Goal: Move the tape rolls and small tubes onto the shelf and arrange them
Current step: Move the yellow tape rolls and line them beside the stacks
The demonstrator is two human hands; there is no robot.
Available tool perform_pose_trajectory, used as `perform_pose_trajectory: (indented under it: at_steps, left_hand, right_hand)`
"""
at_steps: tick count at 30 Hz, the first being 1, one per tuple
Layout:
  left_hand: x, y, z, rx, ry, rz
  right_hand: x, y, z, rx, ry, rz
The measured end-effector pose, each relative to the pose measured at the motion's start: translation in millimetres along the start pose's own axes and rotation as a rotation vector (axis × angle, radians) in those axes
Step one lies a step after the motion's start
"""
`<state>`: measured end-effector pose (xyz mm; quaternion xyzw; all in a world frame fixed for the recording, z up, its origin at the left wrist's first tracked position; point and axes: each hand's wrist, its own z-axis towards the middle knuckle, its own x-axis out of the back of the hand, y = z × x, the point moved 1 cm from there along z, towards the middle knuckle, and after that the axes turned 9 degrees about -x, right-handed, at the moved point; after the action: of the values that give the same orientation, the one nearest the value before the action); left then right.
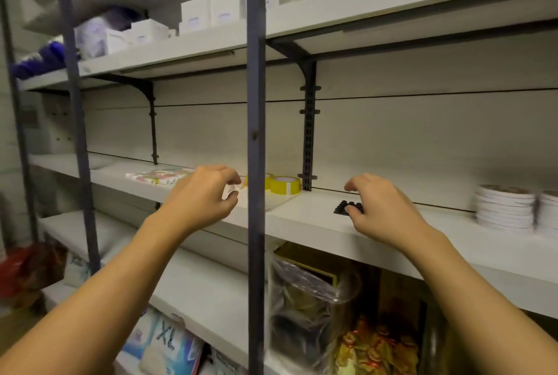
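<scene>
Head view: both bare forearms reach up from the bottom edge toward the middle shelf (317,223) of a white rack.

The left hand (200,195), at about 9 o'clock from the dark upright post (256,163), has its fingers curled, and its grip pinches a small clear roll of tape (233,190) between thumb and fingertips, just above the shelf's front part.

At 3 o'clock of that hand, behind the post, two yellow tape rolls (285,185) lie flat on the shelf, touching each other, near the back wall.

The right hand (379,213), at 3 o'clock from the post, rests on the shelf with its grip narrow: thumb and curled fingers touch a small cluster of black tubes (347,207) standing on the board; whether it actually clasps them cannot be told.

At 3 o'clock of the right hand, well apart, stacks of flat white rolls (504,207) stand on the same shelf.

At 10 o'clock of the left hand lies a flat flowered packet (157,176).
</scene>
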<state>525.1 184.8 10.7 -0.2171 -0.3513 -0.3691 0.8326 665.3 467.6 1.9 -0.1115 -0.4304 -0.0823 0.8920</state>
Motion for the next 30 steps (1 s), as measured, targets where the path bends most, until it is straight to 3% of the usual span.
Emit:
perform_pose_trajectory:
  at_steps: [16, 30]
  left_hand:
    - [-60, -153, 18, -0.025, 0.019, -0.039]
    - [-105, -237, 88, -0.161, 0.091, -0.165]
  right_hand:
    - [-76, -107, 77, 0.024, 0.066, 0.018]
    - [-68, -163, 110, -0.047, 0.209, -0.071]
